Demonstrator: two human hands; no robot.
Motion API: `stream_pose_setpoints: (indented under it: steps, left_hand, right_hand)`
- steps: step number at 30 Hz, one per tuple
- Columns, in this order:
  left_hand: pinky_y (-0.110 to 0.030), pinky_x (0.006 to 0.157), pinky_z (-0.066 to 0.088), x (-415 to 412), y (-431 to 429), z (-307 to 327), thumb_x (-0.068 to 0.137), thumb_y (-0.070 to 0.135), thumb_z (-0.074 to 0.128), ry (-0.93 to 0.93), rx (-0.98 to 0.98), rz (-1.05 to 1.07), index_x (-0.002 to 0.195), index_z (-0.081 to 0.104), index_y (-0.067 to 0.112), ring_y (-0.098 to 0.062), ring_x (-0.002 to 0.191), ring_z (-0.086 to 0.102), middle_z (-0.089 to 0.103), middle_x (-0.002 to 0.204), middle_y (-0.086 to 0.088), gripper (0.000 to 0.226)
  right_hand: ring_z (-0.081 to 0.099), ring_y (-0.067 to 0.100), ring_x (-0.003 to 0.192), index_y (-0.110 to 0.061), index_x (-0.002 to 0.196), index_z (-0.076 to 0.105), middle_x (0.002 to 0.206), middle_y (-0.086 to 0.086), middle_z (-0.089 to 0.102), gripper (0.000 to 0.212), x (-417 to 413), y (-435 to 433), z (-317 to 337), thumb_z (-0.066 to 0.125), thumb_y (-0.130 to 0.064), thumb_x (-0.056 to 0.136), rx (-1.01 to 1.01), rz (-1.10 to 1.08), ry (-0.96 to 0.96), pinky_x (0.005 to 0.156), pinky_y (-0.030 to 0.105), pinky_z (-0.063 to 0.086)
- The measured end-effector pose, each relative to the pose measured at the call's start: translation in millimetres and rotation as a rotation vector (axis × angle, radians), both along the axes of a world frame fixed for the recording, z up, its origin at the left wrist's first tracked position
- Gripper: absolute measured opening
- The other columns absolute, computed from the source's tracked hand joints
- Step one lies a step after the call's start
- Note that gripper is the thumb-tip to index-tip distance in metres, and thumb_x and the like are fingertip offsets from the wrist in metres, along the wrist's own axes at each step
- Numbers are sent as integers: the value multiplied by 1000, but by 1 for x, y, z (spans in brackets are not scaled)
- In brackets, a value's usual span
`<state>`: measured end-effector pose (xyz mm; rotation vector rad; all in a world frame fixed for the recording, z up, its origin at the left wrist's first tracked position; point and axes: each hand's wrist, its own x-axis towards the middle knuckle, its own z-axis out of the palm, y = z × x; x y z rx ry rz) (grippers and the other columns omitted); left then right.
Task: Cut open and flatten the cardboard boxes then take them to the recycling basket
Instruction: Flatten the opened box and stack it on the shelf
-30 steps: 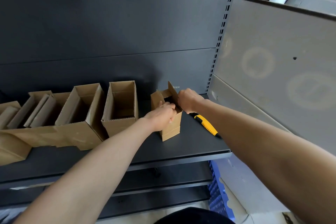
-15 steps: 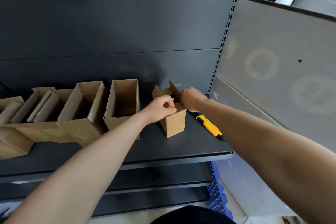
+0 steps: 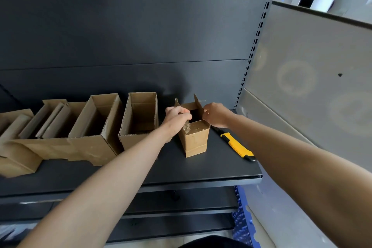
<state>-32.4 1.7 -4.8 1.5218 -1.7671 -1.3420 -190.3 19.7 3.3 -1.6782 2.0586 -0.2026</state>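
Observation:
A small brown cardboard box [image 3: 194,140] stands upright on the dark shelf [image 3: 201,169], its top flaps partly raised. My left hand [image 3: 176,115] is at the box's left top edge and pinches a crumpled strip of tape hanging from it. My right hand [image 3: 213,113] grips the raised right flap. A yellow and black utility knife [image 3: 236,145] lies on the shelf just right of the box, under my right forearm.
Several open cardboard boxes [image 3: 138,118] stand in a row to the left, some folded flatter at the far left. A perforated upright and a grey side panel [image 3: 302,86] bound the shelf on the right. A blue crate [image 3: 242,225] sits below.
The right flap has been pulled further up and outward. My left hand has shifted to the box's left top edge, and a strip of tape now hangs from it.

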Motion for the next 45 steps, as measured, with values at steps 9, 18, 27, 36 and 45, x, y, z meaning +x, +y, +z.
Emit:
stream_pose_setpoints:
  steps: [9,18,27,36,45]
  left_hand:
    - [-20,68,48,-1,-12,4,89,-7,55,-118,-154,-16,133,47,23,-20,102,56,50,130,-7,53]
    - [-38,106,39,0,-11,7,98,27,51,-517,-118,-588,118,64,16,-28,122,47,34,141,-8,26]
    - [-38,99,44,9,-4,4,79,24,77,-602,-191,-660,114,61,17,-31,126,45,36,141,-7,39]
    - [-35,92,45,12,-3,3,77,14,78,-493,-267,-659,95,54,25,-23,115,46,41,131,1,32]
    - [-31,85,48,30,-5,2,78,7,75,-367,-317,-541,84,49,23,-15,101,51,48,110,6,32]
  right_hand:
    - [59,25,97,-19,140,38,125,10,57,58,-7,-7,2,60,-41,91,97,-153,-384,95,46,52]
    - [55,27,104,-10,146,31,132,15,48,65,-1,-13,11,55,-6,86,150,-161,-240,72,26,50]
    - [55,26,111,-3,131,53,124,11,57,45,-1,-13,15,60,-24,92,229,17,134,88,30,48]
    - [55,23,78,-10,91,55,73,0,48,44,3,-14,11,73,-48,79,227,3,334,61,28,43]
    - [67,24,72,-6,85,54,77,9,60,31,-13,-14,19,53,-35,96,284,-87,66,69,29,55]
